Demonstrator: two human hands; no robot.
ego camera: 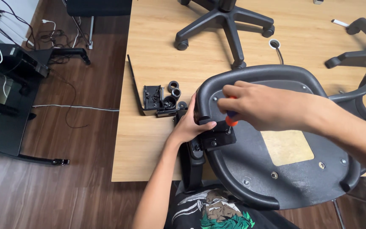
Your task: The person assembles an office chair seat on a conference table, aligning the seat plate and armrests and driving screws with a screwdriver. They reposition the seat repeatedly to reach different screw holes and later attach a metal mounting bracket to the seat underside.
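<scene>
Five-star chair base [225, 25] on wooden table [149, 144]; small black parts [164, 99] nearby; cables [43, 38] on floor.

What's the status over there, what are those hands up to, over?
Right hand grips orange-handled screwdriver at armrest bracket. Left hand steadies upturned chair seat at its edge. Black parts tray beside, nothing blocking.

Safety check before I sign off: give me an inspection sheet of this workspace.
Surface: wooden table, partly bare.
Job's things: upturned black chair seat; armrest bracket; orange-handled screwdriver.
Clutter: tray of black small parts; five-star chair base.
Hands: left hand steadies the bracket; right hand grips the screwdriver.
Cables: loose cords on the floor; one cable through the table grommet.
Surroundings: dark wood floor, black stand.
</scene>
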